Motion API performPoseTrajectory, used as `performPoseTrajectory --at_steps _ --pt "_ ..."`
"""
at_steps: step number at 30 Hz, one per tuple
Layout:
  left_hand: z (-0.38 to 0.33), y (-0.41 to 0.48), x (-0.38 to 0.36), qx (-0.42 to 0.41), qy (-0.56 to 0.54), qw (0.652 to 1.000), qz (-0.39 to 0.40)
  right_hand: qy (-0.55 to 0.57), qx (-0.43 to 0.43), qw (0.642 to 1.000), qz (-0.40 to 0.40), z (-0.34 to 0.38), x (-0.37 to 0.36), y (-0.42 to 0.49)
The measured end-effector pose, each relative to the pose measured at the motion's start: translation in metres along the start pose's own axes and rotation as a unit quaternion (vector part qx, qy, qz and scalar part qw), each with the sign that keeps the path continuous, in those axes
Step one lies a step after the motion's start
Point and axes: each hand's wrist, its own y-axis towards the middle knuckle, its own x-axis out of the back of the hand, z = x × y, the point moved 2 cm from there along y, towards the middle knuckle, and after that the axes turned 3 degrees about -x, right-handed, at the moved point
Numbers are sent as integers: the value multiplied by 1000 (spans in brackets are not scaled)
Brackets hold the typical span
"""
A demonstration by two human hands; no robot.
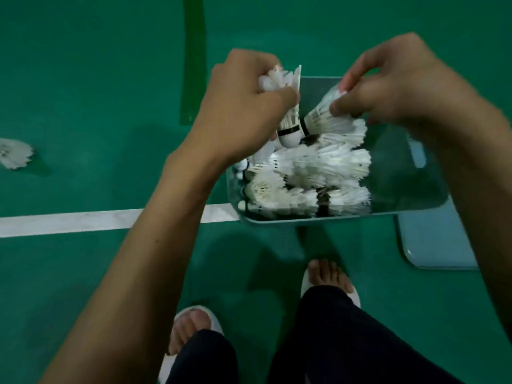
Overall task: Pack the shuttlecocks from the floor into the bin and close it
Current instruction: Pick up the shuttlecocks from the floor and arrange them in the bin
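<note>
My left hand [243, 101] is closed around a bunch of shuttlecocks [279, 81], feathers bunched at my fingers and one cork tip [289, 137] with a black band pointing down toward the bin [432, 195]. My right hand [393, 84] pinches a single shuttlecock [321, 112] by its feather skirt between thumb and fingers, its cork end aimed at my left hand and close to the cork tip hanging there; I cannot tell whether the two touch. Both hands hover over the far half of the clear bin, which sits open on the green floor [83, 79] directly below them. Beneath my left hand the bin holds a pile of white shuttlecocks [310, 178] lying on their sides; the part under my right hand is bare. The bin's lid [432, 242] lies flat on the floor below my right forearm, just beside the bin. One stray shuttlecock [15, 153] lies on the floor well to the left of my left hand. A white court line [97, 221] runs under my left forearm to the bin's near corner.
</note>
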Motion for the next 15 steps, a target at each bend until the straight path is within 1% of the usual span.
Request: performPoseTrajectory --at_steps 3,6,10,15 --pt "-2 10 -30 17 40 999 8 58 -48 997 19 -46 -6 -5" --pt "5 12 -46 58 73 996 -5 96 -49 992 67 -69 -37 -6" --pt "11 12 -41 104 77 990 -50 76 -21 988 131 -62 -83 -3" --pt "9 -4 -30 112 89 986 -86 25 0 992 122 -46 -113 1"
